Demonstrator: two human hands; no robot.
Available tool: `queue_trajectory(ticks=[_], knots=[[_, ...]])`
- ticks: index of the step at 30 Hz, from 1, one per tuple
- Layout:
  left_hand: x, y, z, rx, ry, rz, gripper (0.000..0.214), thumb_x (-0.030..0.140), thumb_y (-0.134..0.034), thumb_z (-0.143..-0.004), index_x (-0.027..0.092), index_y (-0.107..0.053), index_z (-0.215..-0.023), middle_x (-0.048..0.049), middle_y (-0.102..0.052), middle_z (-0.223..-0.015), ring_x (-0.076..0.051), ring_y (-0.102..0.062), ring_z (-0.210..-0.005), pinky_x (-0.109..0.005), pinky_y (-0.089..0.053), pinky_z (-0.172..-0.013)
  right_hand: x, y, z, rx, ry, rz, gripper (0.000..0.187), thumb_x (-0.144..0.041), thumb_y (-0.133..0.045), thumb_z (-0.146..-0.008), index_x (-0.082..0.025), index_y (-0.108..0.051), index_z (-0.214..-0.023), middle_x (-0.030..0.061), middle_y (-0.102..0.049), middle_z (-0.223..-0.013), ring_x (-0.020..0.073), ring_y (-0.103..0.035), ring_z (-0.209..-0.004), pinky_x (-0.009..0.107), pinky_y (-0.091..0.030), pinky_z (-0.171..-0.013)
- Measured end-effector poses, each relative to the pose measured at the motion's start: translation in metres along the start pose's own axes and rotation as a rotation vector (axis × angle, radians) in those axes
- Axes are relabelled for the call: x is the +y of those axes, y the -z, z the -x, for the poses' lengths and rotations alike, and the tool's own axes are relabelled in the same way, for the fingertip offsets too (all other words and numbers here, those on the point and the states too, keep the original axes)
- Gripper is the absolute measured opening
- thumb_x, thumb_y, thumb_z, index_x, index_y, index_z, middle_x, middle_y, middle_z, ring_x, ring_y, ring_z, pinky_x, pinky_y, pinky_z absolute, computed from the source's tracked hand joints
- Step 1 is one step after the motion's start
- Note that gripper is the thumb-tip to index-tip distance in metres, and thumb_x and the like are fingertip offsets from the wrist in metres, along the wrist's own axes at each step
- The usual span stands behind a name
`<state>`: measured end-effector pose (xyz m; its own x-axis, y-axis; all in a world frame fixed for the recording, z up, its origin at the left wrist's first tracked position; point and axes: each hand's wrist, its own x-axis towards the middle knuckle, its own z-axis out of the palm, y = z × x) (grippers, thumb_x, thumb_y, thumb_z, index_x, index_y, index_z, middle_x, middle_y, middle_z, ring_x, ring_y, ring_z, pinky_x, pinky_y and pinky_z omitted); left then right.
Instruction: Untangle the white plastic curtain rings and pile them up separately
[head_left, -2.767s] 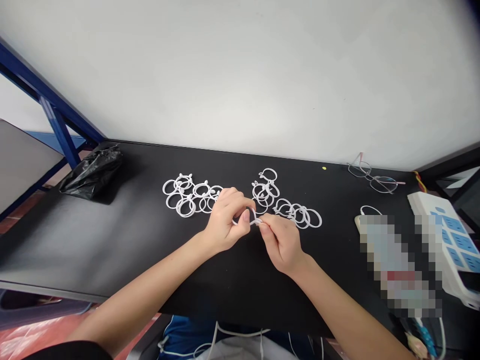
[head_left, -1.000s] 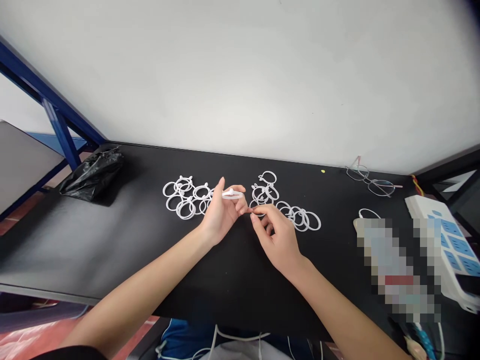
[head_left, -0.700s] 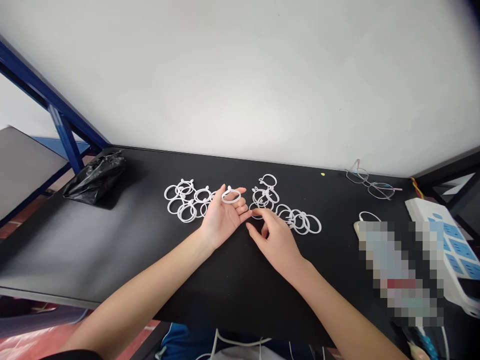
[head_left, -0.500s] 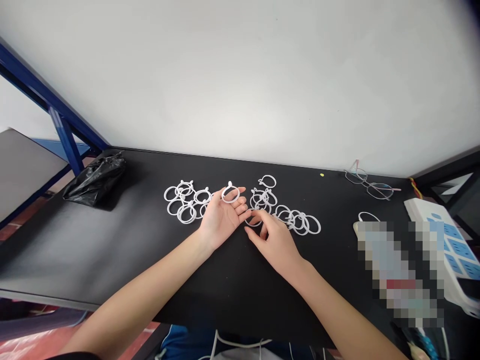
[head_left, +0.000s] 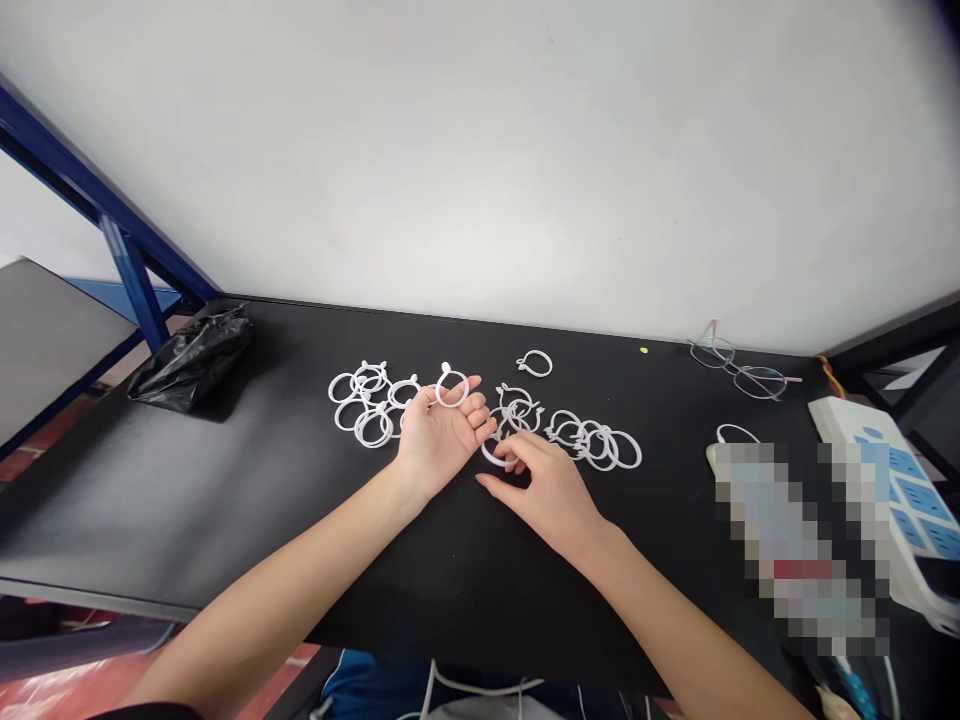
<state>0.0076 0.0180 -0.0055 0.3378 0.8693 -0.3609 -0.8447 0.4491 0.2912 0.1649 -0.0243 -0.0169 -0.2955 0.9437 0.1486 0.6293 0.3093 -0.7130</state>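
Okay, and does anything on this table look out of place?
Two small things: one white ring lies apart from the rest, towards the wall, and a yellow speck stands out on the black table. I can't tell what the speck is. I see no spill.

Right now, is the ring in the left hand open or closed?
Closed, it appears: the ring shows an unbroken loop below its knob.
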Motion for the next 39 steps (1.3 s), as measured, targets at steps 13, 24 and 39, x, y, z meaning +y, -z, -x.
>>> queue_trajectory(ticks=[13, 24, 39], knots=[[-0.002, 0.001, -0.001, 0.065, -0.025, 0.058, 0.023, 0.022, -0.041, -0.081, 0.010, -0.058, -0.090, -0.0029, -0.047, -0.068, -0.013, -0.048, -0.059, -0.026, -0.049, -0.060, -0.010, 0.012, -0.005, 0.249, -0.260, -0.709, 0.027, -0.044, -0.057, -0.091, -0.019, -0.062, -0.081, -0.0039, -0.055, -0.057, 0.0093, -0.052, -0.049, 0.023, -0.045, -0.050], [-0.004, 0.001, -0.001, 0.075, -0.029, 0.027, 0.019, 0.022, -0.043, -0.079, 0.011, -0.056, -0.086, -0.0006, -0.041, -0.064, -0.012, -0.043, -0.056, -0.025, -0.046, -0.059, -0.007, 0.018, -0.013, 0.347, -0.444, -1.124, 0.023, -0.039, -0.060, -0.086, -0.018, -0.062, -0.076, -0.0073, -0.042, -0.046, 0.0069, -0.037, -0.039, 0.021, -0.036, -0.042], [-0.023, -0.003, 0.011, -0.271, -0.131, -0.863, 0.011, 0.019, -0.071, -0.078, 0.015, -0.063, -0.086, -0.0028, -0.060, -0.079, -0.013, -0.057, -0.073, -0.023, -0.045, -0.071, -0.012, 0.023, -0.013, 0.168, -0.534, -1.307, 0.047, -0.035, -0.061, -0.081, -0.021, -0.027, -0.052, -0.0117, -0.022, -0.038, 0.0038, -0.016, -0.032, 0.019, -0.029, -0.034]])
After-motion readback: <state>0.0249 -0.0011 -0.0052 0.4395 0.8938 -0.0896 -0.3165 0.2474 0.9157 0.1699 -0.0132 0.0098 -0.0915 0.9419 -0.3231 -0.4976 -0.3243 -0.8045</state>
